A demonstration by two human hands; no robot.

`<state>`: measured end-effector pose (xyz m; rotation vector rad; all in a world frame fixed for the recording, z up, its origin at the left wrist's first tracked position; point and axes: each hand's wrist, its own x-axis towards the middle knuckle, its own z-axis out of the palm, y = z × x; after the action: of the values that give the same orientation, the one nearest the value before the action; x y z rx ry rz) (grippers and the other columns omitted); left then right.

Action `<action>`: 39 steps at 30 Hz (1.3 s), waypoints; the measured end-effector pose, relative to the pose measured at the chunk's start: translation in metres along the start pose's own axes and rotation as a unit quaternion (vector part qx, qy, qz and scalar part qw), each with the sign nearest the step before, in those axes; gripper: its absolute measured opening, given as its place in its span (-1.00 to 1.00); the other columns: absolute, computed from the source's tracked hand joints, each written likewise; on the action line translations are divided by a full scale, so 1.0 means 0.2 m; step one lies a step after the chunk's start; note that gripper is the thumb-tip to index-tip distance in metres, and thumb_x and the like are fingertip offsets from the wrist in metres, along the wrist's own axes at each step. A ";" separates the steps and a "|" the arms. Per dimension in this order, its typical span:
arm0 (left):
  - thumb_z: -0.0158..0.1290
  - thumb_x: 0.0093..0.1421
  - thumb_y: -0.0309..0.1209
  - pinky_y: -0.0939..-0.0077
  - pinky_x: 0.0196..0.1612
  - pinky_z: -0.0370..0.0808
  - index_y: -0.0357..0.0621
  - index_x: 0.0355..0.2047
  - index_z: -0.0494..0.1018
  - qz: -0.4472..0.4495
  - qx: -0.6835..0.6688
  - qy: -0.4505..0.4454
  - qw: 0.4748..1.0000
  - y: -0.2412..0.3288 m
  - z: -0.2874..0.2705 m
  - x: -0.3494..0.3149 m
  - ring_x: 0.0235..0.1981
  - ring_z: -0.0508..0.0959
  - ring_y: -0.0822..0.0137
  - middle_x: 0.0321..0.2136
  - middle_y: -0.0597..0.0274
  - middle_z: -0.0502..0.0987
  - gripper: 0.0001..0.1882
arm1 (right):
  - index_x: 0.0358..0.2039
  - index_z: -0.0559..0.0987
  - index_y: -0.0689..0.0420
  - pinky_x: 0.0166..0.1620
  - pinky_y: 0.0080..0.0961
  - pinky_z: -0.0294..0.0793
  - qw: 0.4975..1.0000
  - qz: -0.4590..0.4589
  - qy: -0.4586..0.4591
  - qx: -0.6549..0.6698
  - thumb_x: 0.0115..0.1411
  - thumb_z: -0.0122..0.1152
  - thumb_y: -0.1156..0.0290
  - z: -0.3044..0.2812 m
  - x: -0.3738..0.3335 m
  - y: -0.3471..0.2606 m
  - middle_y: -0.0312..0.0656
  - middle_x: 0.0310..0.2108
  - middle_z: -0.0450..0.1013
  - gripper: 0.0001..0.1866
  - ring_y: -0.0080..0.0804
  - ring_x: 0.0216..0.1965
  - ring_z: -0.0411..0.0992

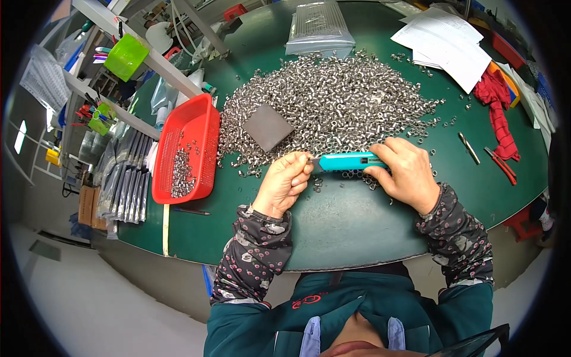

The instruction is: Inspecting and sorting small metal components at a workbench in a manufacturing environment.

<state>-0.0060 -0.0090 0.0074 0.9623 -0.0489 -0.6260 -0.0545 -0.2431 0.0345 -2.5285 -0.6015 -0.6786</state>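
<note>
My right hand [409, 174] grips a teal utility knife [346, 162] by its handle, fingers on top and thumb below. The knife lies nearly level, its short blade pointing left. My left hand [283, 183] is closed in a pinch on a small metal ring [310, 160], mostly hidden by the fingertips. The blade's tip meets the ring or sits right beside it; I cannot tell which. Just beyond both hands spreads a big heap of small shiny metal rings [339, 98], with a dark square block [267, 128] resting on its near left part.
Left of the heap stands a red basket [208, 152] with some metal rings inside. On the right lie a metal rod [469, 149], red-handled pliers [503, 166], red cloth [499, 119] and papers [443, 44]. A pen [191, 210] lies near the green table's [351, 232] front edge.
</note>
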 end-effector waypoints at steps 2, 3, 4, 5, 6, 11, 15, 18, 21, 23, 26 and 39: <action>-0.12 0.13 -0.37 0.90 -0.80 0.03 -0.26 -0.39 0.34 -0.003 -0.015 0.009 1.000 -0.01 0.00 0.00 -0.76 0.13 0.70 -0.60 0.36 0.31 -0.82 | -0.49 0.42 0.14 -0.54 -0.41 0.29 1.000 0.003 0.013 0.017 -0.17 0.20 0.32 0.00 0.00 0.01 -0.22 -0.63 0.26 -0.76 -0.29 -0.56 0.31; -0.14 0.14 -0.35 0.90 -0.80 0.02 -0.26 -0.39 0.34 -0.006 -0.030 0.018 0.999 -0.01 0.00 0.00 -0.76 0.12 0.70 -0.61 0.36 0.31 -0.80 | -0.49 0.42 0.14 -0.54 -0.41 0.29 1.000 0.002 0.013 0.017 -0.17 0.20 0.32 0.00 0.00 0.02 -0.22 -0.63 0.26 -0.76 -0.29 -0.56 0.31; -0.16 0.15 -0.32 0.89 -0.81 0.02 -0.26 -0.42 0.34 0.001 -0.031 0.028 0.999 -0.01 0.01 0.00 -0.76 0.12 0.69 -0.61 0.37 0.30 -0.77 | -0.50 0.42 0.14 -0.54 -0.41 0.29 0.999 0.015 0.014 0.041 -0.17 0.20 0.32 -0.01 0.00 0.02 -0.22 -0.63 0.27 -0.77 -0.28 -0.57 0.31; -0.16 0.15 -0.32 0.89 -0.81 0.02 -0.26 -0.42 0.34 0.003 -0.031 0.029 0.999 -0.01 0.00 0.00 -0.76 0.12 0.69 -0.61 0.37 0.30 -0.77 | -0.50 0.43 0.14 -0.54 -0.41 0.29 0.997 0.027 0.015 0.064 -0.17 0.20 0.33 -0.01 0.01 0.02 -0.21 -0.64 0.27 -0.78 -0.27 -0.58 0.31; -0.16 0.15 -0.31 0.88 -0.81 0.02 -0.25 -0.43 0.33 0.004 -0.046 0.031 0.998 -0.01 0.00 0.00 -0.77 0.12 0.69 -0.61 0.36 0.30 -0.77 | -0.52 0.43 0.15 -0.53 -0.41 0.28 0.996 0.034 0.005 0.079 -0.18 0.20 0.33 -0.01 0.01 0.02 -0.20 -0.64 0.28 -0.78 -0.26 -0.58 0.32; -0.18 0.16 -0.26 0.87 -0.82 0.01 -0.24 -0.47 0.31 -0.002 -0.057 0.055 0.997 0.00 0.00 0.01 -0.78 0.11 0.67 -0.62 0.35 0.29 -0.74 | -0.53 0.43 0.15 -0.52 -0.39 0.28 0.994 -0.011 -0.071 0.082 -0.20 0.20 0.31 -0.04 0.01 0.02 -0.21 -0.63 0.28 -0.77 -0.26 -0.56 0.32; -0.20 0.16 -0.24 0.86 -0.82 -0.01 -0.22 -0.48 0.30 -0.007 -0.078 0.050 0.996 -0.01 -0.01 0.00 -0.78 0.10 0.66 -0.64 0.34 0.26 -0.72 | -0.60 0.40 0.13 -0.52 -0.40 0.30 0.989 -0.084 -0.120 0.012 -0.25 0.21 0.31 -0.04 0.00 0.01 -0.23 -0.65 0.25 -0.77 -0.30 -0.53 0.31; -0.23 0.17 -0.22 0.86 -0.83 -0.02 -0.19 -0.49 0.26 -0.013 -0.071 0.052 0.996 0.00 0.01 0.00 -0.78 0.09 0.67 -0.64 0.35 0.22 -0.72 | -0.60 0.39 0.14 -0.51 -0.40 0.30 0.993 -0.067 -0.091 0.038 -0.25 0.21 0.32 -0.05 0.01 0.01 -0.23 -0.65 0.26 -0.77 -0.30 -0.54 0.31; -0.25 0.18 -0.21 0.86 -0.84 -0.04 -0.15 -0.49 0.24 -0.015 -0.060 0.059 0.996 0.00 0.02 0.01 -0.78 0.07 0.68 -0.64 0.37 0.20 -0.73 | -0.61 0.39 0.14 -0.51 -0.40 0.30 0.986 -0.093 -0.134 0.032 -0.25 0.21 0.32 -0.04 0.00 0.02 -0.23 -0.65 0.26 -0.77 -0.29 -0.54 0.31; -0.21 0.17 -0.28 0.87 -0.82 -0.01 -0.16 -0.44 0.27 0.008 -0.061 0.051 0.997 0.00 0.02 0.00 -0.77 0.09 0.68 -0.61 0.35 0.24 -0.79 | -0.60 0.40 0.15 -0.51 -0.40 0.30 0.988 -0.087 -0.120 0.039 -0.25 0.21 0.32 -0.04 0.01 0.02 -0.22 -0.65 0.26 -0.76 -0.28 -0.54 0.31; -0.17 0.15 -0.42 0.90 -0.78 0.03 -0.18 -0.38 0.31 0.051 -0.035 0.022 0.998 0.00 0.01 0.00 -0.74 0.12 0.68 -0.54 0.31 0.32 -0.88 | -0.56 0.41 0.15 -0.53 -0.40 0.29 0.994 -0.057 -0.068 0.063 -0.25 0.21 0.32 -0.05 0.01 0.02 -0.22 -0.65 0.26 -0.76 -0.28 -0.56 0.31; -0.18 0.16 -0.37 0.88 -0.79 0.01 -0.23 -0.41 0.31 0.079 0.067 0.063 0.993 0.02 0.09 -0.01 -0.78 0.10 0.70 -0.66 0.39 0.26 -0.83 | -0.51 0.44 0.19 -0.56 -0.44 0.27 0.990 0.036 0.111 0.075 -0.22 0.22 0.40 -0.04 0.03 0.08 -0.16 -0.64 0.31 -0.77 -0.26 -0.61 0.32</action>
<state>-0.0111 -0.0197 0.0201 1.1151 -0.0545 -0.4182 -0.0450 -0.2588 0.0396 -2.2856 -0.4626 -0.8424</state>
